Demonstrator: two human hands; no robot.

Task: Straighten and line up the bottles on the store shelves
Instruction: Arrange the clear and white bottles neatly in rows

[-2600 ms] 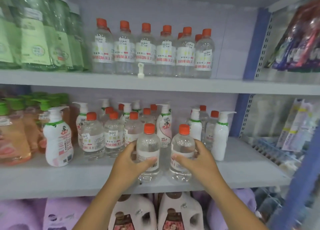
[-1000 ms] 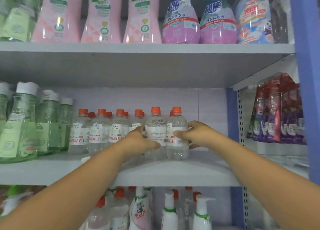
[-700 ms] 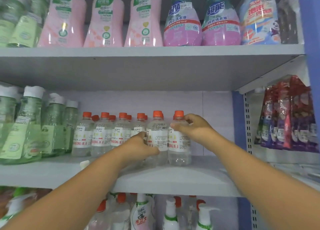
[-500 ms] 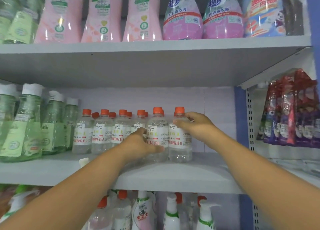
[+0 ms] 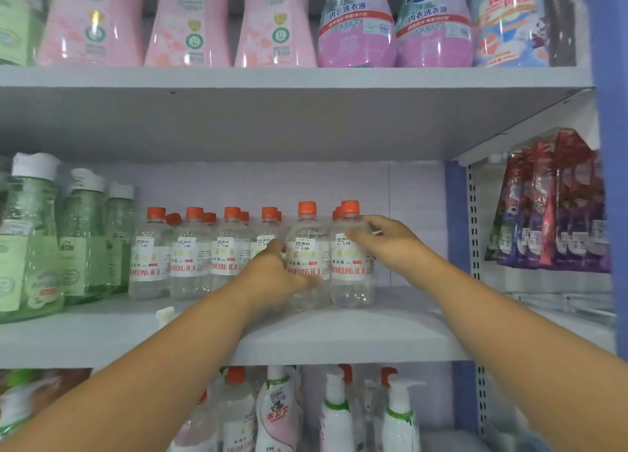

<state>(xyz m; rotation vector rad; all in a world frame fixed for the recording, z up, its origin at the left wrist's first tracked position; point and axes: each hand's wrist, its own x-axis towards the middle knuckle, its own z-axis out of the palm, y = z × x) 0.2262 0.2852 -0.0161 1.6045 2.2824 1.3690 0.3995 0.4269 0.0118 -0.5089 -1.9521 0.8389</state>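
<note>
Several clear bottles with orange caps stand in a row on the middle shelf [image 5: 339, 339]. My left hand [image 5: 277, 275] grips the lower body of one front bottle [image 5: 307, 247], thumb across its label. My right hand [image 5: 384, 244] wraps round the right side of the rightmost front bottle [image 5: 350, 264], fingers over its shoulder and price sticker. Both bottles stand upright, side by side and slightly forward of the row [image 5: 190, 254] to their left. More orange caps show behind.
Tall green bottles [image 5: 30, 241] with white caps fill the shelf's left end. A loose white pump cap [image 5: 164, 315] lies near the front edge. Pink and blue detergent bottles [image 5: 356, 26] stand above, pump bottles [image 5: 336, 414] below, hanging packets [image 5: 550, 207] at right.
I left the lower shelf and raised both hands to the middle shelf's right end. Over the last second my right hand slid from the cap down to the bottle's shoulder; the left stayed.
</note>
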